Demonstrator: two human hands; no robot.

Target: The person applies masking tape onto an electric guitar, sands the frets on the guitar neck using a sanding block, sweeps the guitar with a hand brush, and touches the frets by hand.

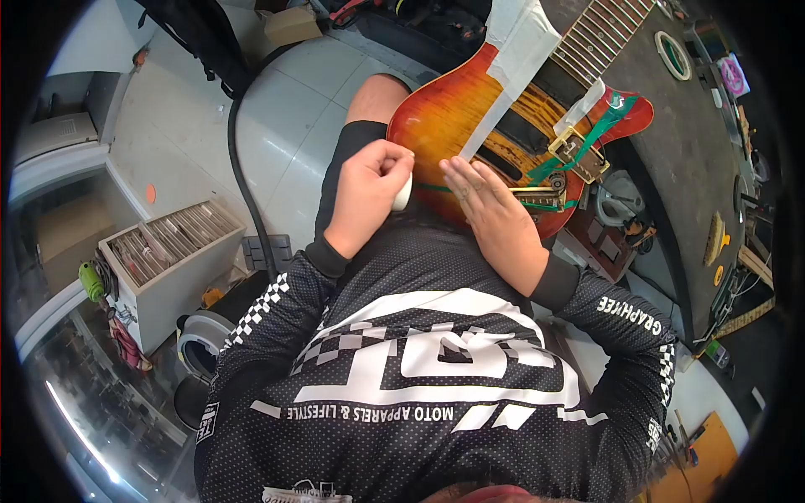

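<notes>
An electric guitar (444,105) with an orange-red sunburst, flamed top lies across my lap. White masking tape (521,63) runs along its body beside the strip of dark striped wood (528,138). Green tape (605,126) holds loose gold hardware (579,155) near the bridge end. My left hand (366,191) is closed at the guitar's near left edge, with thumb and fingers pinched around a white rounded thing (403,194) whose kind I cannot make out. My right hand (495,205) lies flat, fingers stretched out, over the lower body beside the bridge (541,198).
A dark workbench (662,142) on the right bears a roll of tape (672,55) and a brush (715,238). A box of flat sleeves (172,251) stands at left. A black hose (239,168) crosses the tiled floor (293,109).
</notes>
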